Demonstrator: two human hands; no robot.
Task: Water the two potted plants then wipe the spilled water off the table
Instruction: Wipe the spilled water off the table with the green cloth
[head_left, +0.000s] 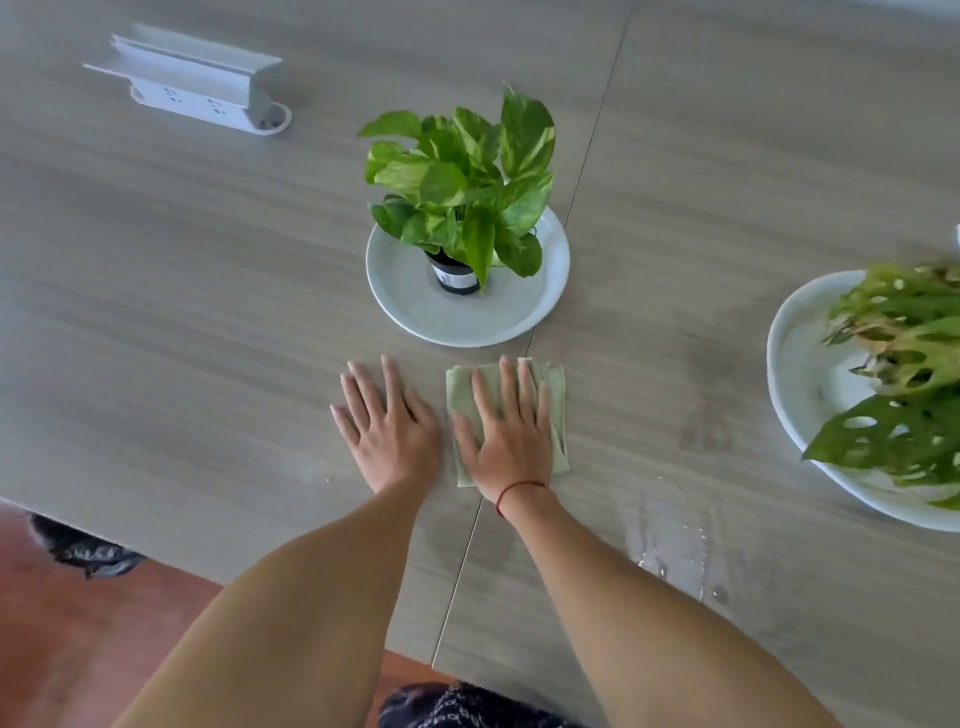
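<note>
A: Item 1, cloth (555, 395)?
B: Pale green, folded, flat on the table (182, 312), just in front of the near plate (410, 291). The right hand (511, 431) lies palm down on it, fingers (511, 384) stretched straight and slightly spread, pressing, not gripping. Cloth edges show past the fingertips and along the little-finger side.

A: Item 2, left hand (392, 426)?
B: Flat on bare table just beside the cloth, fingers loose and spread, holding nothing.

A: Item 3, plants?
B: 2. A small potted plant (462, 176) with yellow-streaked leaves stands on the near plate. A holed-leaf plant (904, 374) sits in a second plate (795, 364) at the right edge.

A: Item 4, water?
B: A puddle (670, 551) on the table, right of the right forearm, apart from the cloth.

A: Item 5, other?
B: A socket unit (202, 88), far left.
</note>
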